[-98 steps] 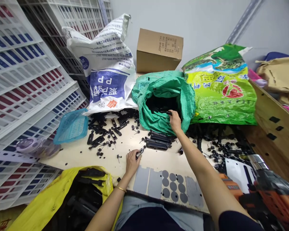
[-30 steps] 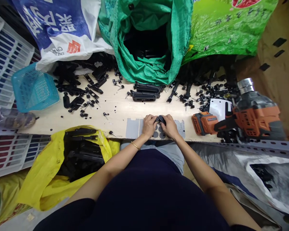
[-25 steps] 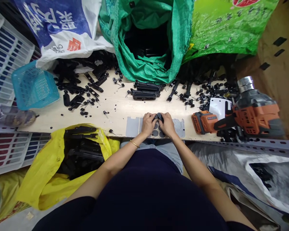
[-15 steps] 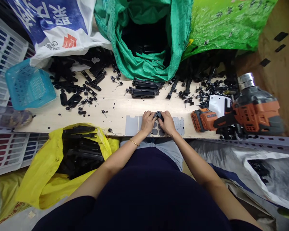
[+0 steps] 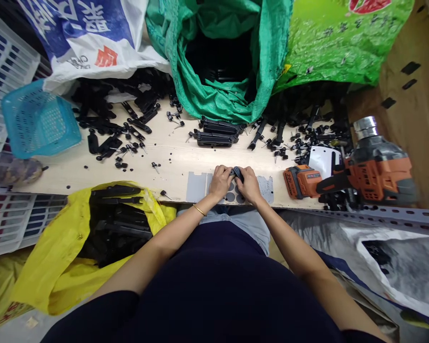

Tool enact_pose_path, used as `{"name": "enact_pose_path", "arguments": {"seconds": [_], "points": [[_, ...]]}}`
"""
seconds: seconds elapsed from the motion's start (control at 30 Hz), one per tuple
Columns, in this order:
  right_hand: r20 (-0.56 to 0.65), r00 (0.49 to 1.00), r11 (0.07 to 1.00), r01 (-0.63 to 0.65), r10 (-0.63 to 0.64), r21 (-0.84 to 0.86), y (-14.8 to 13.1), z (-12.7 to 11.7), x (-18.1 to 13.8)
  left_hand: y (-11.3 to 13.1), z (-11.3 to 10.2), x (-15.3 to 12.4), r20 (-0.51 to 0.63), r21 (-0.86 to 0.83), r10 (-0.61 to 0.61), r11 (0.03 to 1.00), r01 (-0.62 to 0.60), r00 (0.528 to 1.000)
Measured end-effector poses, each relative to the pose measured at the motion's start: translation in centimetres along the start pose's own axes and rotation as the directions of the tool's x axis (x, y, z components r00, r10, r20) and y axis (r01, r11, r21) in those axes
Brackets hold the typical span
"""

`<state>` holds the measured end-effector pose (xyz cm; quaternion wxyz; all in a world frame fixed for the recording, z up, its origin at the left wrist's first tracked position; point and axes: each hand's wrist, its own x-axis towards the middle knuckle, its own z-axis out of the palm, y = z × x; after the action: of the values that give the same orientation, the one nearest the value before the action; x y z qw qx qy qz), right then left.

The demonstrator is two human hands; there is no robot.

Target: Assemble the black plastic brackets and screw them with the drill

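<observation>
My left hand [image 5: 220, 182] and my right hand [image 5: 249, 185] meet at the front of the bench. Between them is a small black plastic part [image 5: 238, 173] with a round hole at its end. Both hands have their fingers closed on black pieces; whether these are one joined part or two I cannot tell. Below the hands lies a grey sheet [image 5: 196, 186] with round dark spots [image 5: 230, 196]. Beyond my hands, two long black plastic brackets [image 5: 217, 138] lie side by side, with black-headed screws [image 5: 179, 125] scattered nearby.
An orange cordless power tool [image 5: 379, 171] lies at the right. A green sack [image 5: 271, 62] stands at the back, a blue basket [image 5: 39, 124] at the left. A yellow bag [image 5: 71, 243] of black parts hangs at the front left. Loose black parts [image 5: 107, 143] cover the back.
The camera view has shifted slightly. Both hands stay in nearly the same place, still closed on the black pieces.
</observation>
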<state>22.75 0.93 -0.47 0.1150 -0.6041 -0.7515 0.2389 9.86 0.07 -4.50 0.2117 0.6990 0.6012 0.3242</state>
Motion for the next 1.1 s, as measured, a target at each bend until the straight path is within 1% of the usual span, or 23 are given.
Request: {"name": "enact_pose_path", "arguments": {"seconds": [0.1,0.17,0.2,0.27,0.33,0.37,0.43,0.5,0.57,0.67,0.73,0.87,0.93,1.03,1.1], "points": [[-0.031,0.999,0.998,-0.042,0.04,-0.054,-0.3,0.2,-0.2,-0.6,-0.7,0.4,0.086,-0.009,0.091,0.996,-0.091,0.992],[-0.049,0.997,0.995,-0.055,0.051,-0.082,-0.4,0.3,-0.3,-1.1,-1.4,0.5,0.157,0.005,0.17,0.985,-0.173,0.973],[-0.054,0.997,0.994,-0.054,0.049,-0.091,-0.4,0.4,-0.3,-1.4,-1.8,0.5,0.182,0.026,0.196,0.979,-0.204,0.964],[-0.056,0.998,0.994,-0.039,0.033,-0.099,-0.4,0.4,-0.4,-1.7,-2.2,0.4,0.2,0.088,0.208,0.969,-0.229,0.957],[-0.057,0.998,0.994,-0.018,0.012,-0.106,-0.3,0.5,-0.4,-1.8,-2.2,0.1,0.166,0.14,0.177,0.97,-0.201,0.97],[-0.059,0.998,0.994,-0.01,0.004,-0.11,-0.3,0.5,-0.4,-1.8,-1.9,0.0,0.128,0.15,0.151,0.974,-0.169,0.98],[-0.068,0.998,0.993,0.0,-0.009,-0.12,-0.3,0.6,-0.4,-1.6,-1.2,-0.4,0.015,0.143,0.081,0.986,-0.082,0.997],[-0.078,0.997,0.992,0.004,-0.014,-0.128,-0.4,0.6,-0.4,-1.5,-0.4,-0.6,-0.097,0.12,0.018,0.993,-0.006,0.995],[-0.082,0.997,0.992,0.003,-0.013,-0.129,-0.4,0.6,-0.4,-1.3,0.1,-0.7,-0.158,0.094,0.0,0.995,0.015,0.987],[-0.079,0.997,0.994,-0.011,0.002,-0.112,-0.4,0.6,-0.4,-1.3,0.2,-0.8,-0.179,0.072,0.025,0.997,-0.012,0.984],[-0.083,0.996,0.996,-0.022,0.015,-0.09,-0.3,0.6,-0.3,-1.3,0.1,-0.9,-0.174,0.085,0.058,0.995,-0.043,0.983],[-0.112,0.993,0.999,-0.031,0.027,-0.038,0.0,0.7,-0.2,-1.2,0.0,-0.9,-0.084,0.119,0.145,0.984,-0.134,0.986],[-0.114,0.993,0.999,-0.022,0.019,-0.027,0.1,0.7,-0.2,-1.1,0.0,-0.9,-0.067,0.097,0.14,0.986,-0.133,0.988],[-0.113,0.994,1.0,-0.014,0.011,-0.028,0.0,0.8,-0.2,-1.2,0.1,-0.8,-0.097,0.043,0.101,0.994,-0.098,0.99],[-0.115,0.993,0.999,-0.021,0.017,-0.032,0.0,0.8,-0.2,-1.3,0.0,-0.7,-0.118,0.015,0.097,0.995,-0.096,0.988]]}}
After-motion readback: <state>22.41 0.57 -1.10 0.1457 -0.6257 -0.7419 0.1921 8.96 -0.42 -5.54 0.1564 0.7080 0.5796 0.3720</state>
